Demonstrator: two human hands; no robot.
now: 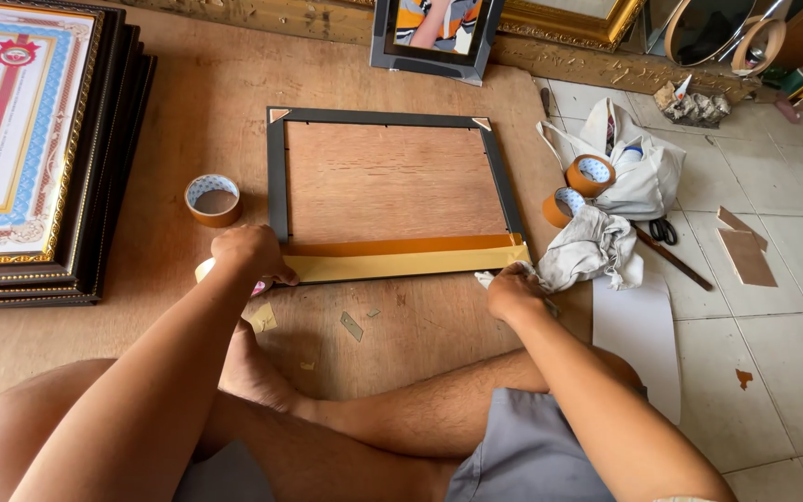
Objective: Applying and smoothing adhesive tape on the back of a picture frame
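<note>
Left hand (251,253) covers the roll of tape (204,270) it grips, so only a pale sliver of the roll shows, along with a bit of pink beneath the fingers. Right hand (516,290) hides whatever small tool it presses at the tape strip (401,263) end (only a whitish tip shows). The strip conceals the lower rail of the black frame (277,177). The stack of framed certificates (30,149) is cut by the left and top edges. The propped photo frame (434,37) loses its upper part at the top edge. Contents of the white bag (648,177) are too small to tell; the scissors (664,230) lie partly under the grey cloth (592,246).
</note>
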